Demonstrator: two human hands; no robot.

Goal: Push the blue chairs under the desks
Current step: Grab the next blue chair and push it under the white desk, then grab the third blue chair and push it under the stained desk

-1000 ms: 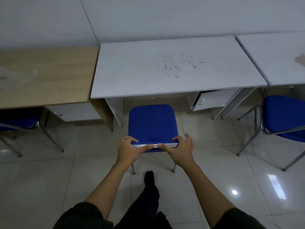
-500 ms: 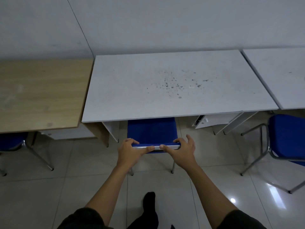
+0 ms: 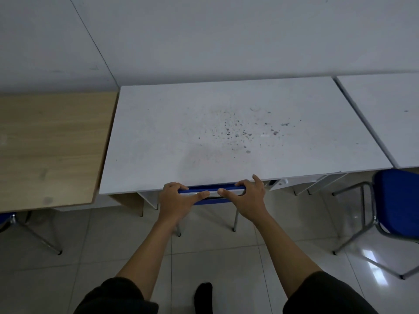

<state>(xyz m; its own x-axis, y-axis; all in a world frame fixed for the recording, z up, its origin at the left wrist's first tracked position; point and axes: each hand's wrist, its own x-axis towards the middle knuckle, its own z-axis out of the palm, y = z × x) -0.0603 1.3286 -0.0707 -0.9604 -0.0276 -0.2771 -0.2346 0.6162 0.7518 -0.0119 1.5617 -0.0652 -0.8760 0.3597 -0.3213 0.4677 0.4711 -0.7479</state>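
A blue chair (image 3: 210, 201) stands almost fully under the speckled white desk (image 3: 226, 132); only the top of its backrest and two rear legs show. My left hand (image 3: 175, 201) grips the left end of the backrest's top edge. On the right end my right hand (image 3: 249, 198) holds the same edge, some fingers spread. Another blue chair (image 3: 399, 202) stands out from the white desk (image 3: 385, 114) on the right. At the far left, a third blue chair (image 3: 5, 219) sits mostly hidden under the wooden desk (image 3: 49, 150).
The desks stand in a row against a white wall (image 3: 226, 37). The floor is glossy pale tile (image 3: 215, 264). My dark-socked foot (image 3: 204, 295) is on the tiles behind the middle chair. A drawer unit (image 3: 277, 183) hangs under the middle desk at its right.
Both hands have pushed the middle chair forward, so its seat has gone from fully visible to hidden under the white desk. I have stepped closer to the desk.
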